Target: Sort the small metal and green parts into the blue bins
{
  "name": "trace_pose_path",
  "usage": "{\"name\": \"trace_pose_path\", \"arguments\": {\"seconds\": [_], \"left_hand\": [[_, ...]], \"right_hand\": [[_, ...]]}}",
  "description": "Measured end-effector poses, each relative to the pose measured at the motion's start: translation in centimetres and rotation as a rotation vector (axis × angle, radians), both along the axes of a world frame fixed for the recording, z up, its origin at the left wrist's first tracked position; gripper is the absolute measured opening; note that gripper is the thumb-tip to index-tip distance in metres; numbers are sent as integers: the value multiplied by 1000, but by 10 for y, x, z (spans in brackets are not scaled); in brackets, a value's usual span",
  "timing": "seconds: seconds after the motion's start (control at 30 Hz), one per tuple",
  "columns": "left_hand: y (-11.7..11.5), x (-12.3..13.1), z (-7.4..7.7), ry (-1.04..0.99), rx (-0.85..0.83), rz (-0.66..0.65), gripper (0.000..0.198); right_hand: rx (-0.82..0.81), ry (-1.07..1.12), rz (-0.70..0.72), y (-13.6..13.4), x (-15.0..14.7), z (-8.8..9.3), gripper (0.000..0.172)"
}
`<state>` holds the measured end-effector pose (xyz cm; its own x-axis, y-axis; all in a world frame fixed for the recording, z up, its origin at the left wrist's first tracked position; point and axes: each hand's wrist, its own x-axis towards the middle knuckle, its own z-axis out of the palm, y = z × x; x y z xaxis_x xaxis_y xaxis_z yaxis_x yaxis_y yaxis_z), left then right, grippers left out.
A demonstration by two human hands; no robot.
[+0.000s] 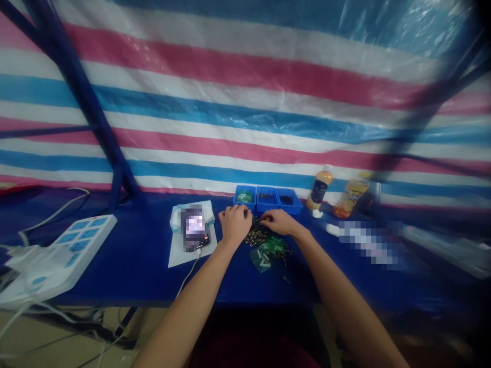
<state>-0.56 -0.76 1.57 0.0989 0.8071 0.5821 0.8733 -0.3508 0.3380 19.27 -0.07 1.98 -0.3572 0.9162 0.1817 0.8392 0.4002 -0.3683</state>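
My left hand (235,224) is closed around a small dark thing too small to name, at the left edge of a pile of small brass-coloured parts (256,236). Over the pile's right side, my right hand (279,222) has its fingertips pinched together; anything between them is too small to make out. Green pieces (276,246) and a small clear bag (261,259) with white pieces lie just nearer to me. Behind my hands stand three joined blue trays (267,206), holding green pieces at left, small parts in the middle and dark parts at right.
A phone (195,227) with a cable lies on white paper (177,254) at left. Farther left is a white power strip (82,250). Two drink bottles (320,188) (351,197) stand at the back right of the blue table (238,289). Blue metal posts rise on both sides.
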Motion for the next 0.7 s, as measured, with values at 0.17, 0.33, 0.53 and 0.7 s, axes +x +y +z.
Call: {"name": "trace_pose_path", "arguments": {"seconds": [0.17,0.33,0.53,0.7], "left_hand": [[0,1,1,3,0,-13,22],[0,2,2,6,-41,-37,21],[0,4,0,19,-44,-93,19],[0,3,1,9,-60,-118,20]], "right_hand": [[34,-19,-34,-5,-1,-4,15],[65,251,-133,-12,-1,-2,37],[-277,1173,-77,-17,-1,7,51],[-376,1445,-121,-16,7,13,53]]}}
